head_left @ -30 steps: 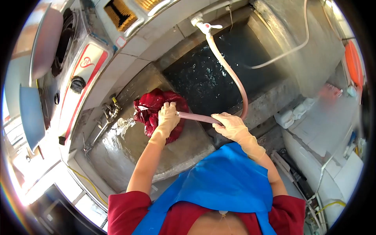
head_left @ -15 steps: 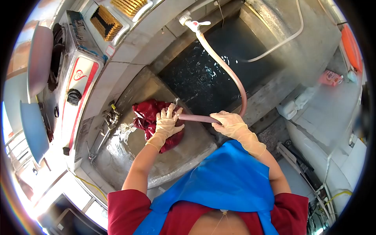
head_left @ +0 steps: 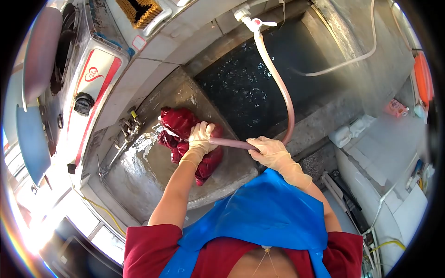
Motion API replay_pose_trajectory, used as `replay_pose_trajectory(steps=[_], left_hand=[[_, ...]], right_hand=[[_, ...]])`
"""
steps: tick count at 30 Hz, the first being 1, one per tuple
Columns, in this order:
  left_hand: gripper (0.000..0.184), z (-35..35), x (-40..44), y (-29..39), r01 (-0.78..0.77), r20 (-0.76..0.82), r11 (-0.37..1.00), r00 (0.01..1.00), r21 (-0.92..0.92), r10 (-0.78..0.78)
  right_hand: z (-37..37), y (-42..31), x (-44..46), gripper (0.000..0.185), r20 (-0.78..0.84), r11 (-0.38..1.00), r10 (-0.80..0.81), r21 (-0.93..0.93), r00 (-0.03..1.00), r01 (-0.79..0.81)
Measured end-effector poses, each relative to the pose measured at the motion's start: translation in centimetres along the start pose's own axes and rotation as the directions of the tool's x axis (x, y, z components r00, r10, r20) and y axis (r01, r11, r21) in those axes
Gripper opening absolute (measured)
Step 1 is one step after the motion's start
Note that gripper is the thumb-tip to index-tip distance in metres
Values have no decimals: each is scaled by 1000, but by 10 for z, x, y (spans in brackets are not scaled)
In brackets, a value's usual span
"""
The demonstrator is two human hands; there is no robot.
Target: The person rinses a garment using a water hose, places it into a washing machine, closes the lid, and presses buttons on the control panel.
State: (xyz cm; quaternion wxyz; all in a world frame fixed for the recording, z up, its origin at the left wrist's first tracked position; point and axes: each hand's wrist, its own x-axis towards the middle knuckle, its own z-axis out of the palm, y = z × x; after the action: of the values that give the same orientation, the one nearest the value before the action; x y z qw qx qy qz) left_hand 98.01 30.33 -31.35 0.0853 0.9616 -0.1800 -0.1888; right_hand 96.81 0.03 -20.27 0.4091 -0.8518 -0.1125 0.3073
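A wet, dark red cloth (head_left: 178, 121) lies bunched and puffed up on the sink's concrete ledge. My left hand (head_left: 201, 138), in a pale thin glove, is closed on it; its fingertips are partly hidden in the folds. A pinkish hose (head_left: 232, 143) runs up to that hand, and its end is hidden there. Further right, my right hand (head_left: 268, 152), gloved too, is wrapped round the hose. From there the hose loops up to a white tap (head_left: 255, 24) on the tiled wall.
Dark water fills a deep basin (head_left: 259, 83) behind the ledge. A brass tap (head_left: 130, 126) is at the ledge's left. A scrubbing brush (head_left: 139, 11) sits on the wall shelf. At left stand a white and red appliance (head_left: 95, 76) and a blue basin (head_left: 33, 146). A white container (head_left: 340, 135) is at right.
My left hand, spread over the cloth before, has closed on it. The cloth looks puffier and reaches further down. The right hand keeps its hold on the hose, and the view has shifted slightly.
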Motion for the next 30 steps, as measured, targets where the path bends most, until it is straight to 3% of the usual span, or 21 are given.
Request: replay_pose_trajectory(steps=[1,6,10,18,19,20,22,24,26,28,29,30], left_hand=[[63,1,1,0,3,0,1000,1000,-2,-3],[29,-3,9,5,15,-50,999,999,-43,-18],[23,-9,10,3,-32,-71,996,997,-85,26],[43,-10,11,1,-30,-65,997,998,-70,25],[51,-17,11,4,33,53,995,998,-94,-28],[51,-26,9,6,25,45,996,999,-87,-21],[59,-52,-1,18,24,-78,964,996,-265,-47],[68,-76,-6,13,96,-10,941,994,-324,-104],[72,-87,-7,-14,40,-268,892,947,-450,-177],[82,-103,7,-37,310,-379,889,820,-337,-429],[89,-110,15,-44,493,-256,738,722,-461,-642],[99,-105,24,-59,703,-83,594,616,-392,-784]], right_hand=[[2,1,1,35,-3,1000,2,-12,1000,-2],[1,0,5,35,6,1000,11,-9,1000,-11],[2,2,5,35,13,999,22,-24,1000,-22],[0,-2,-9,32,-31,996,7,-87,1000,-10],[-1,-2,-12,33,-23,995,10,-104,1000,-12],[-2,-1,-15,34,-19,993,14,-120,1000,-17],[-6,0,-19,35,-12,992,32,-121,999,-33],[-10,-2,-17,35,0,993,36,-117,999,-35],[-12,-6,-17,36,6,991,57,-123,998,-56],[-11,-9,-16,36,7,993,45,-108,999,-44],[-9,-10,-15,36,-9,995,31,-93,999,-32],[-8,-11,-14,36,-25,997,17,-79,1000,-19]])
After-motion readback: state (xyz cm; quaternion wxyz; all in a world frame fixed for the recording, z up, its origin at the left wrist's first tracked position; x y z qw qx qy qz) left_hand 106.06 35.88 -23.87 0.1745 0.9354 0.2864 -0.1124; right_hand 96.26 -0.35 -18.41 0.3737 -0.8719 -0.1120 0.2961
